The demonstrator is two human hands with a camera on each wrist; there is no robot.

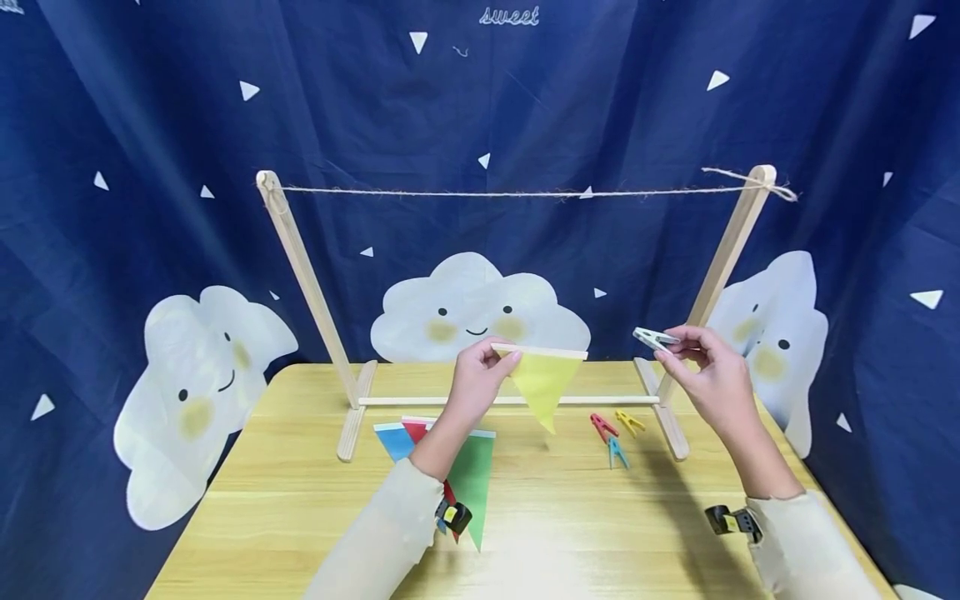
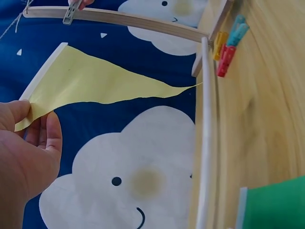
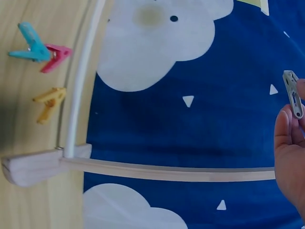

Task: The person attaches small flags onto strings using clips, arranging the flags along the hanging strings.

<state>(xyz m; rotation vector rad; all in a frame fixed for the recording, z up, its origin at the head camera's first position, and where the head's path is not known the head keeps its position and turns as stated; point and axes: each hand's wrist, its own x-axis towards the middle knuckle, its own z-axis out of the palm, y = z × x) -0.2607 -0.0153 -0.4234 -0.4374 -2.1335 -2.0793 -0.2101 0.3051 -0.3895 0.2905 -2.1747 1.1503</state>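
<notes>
In mid-air over the worktop (image 1: pixel 300 517), I have the left hand (image 1: pixel 480 375) on my head view, thumb and fingers pinching the yellow pennant (image 1: pixel 546 379) at one end of its white top band. The cloth hangs from there, point downward, and it touches neither the worktop nor the line. And across from it, the right hand (image 1: pixel 708 375): I see it gripping a grey clothespin (image 1: pixel 654 339) between thumb and fingertips, its far end toward the pennant, the two well apart.

Below and between the hands, three more pins lie close together: red (image 1: pixel 603 427), yellow (image 1: pixel 629 422), blue (image 1: pixel 617 453). Over by the left forearm, I get a blue pennant (image 1: pixel 392 439), a red pennant (image 1: pixel 415 432) and a green pennant (image 1: pixel 474 475) overlapping flat, partly hidden by that arm.

Farther out, a wooden frame (image 1: pixel 311 292) stands with a pale rod (image 1: pixel 420 401) low across it and bare twine (image 1: pixel 450 194) strung between its post tops. Behind everything, I see a navy curtain (image 1: pixel 525 100) printed with smiling clouds and white triangles.
</notes>
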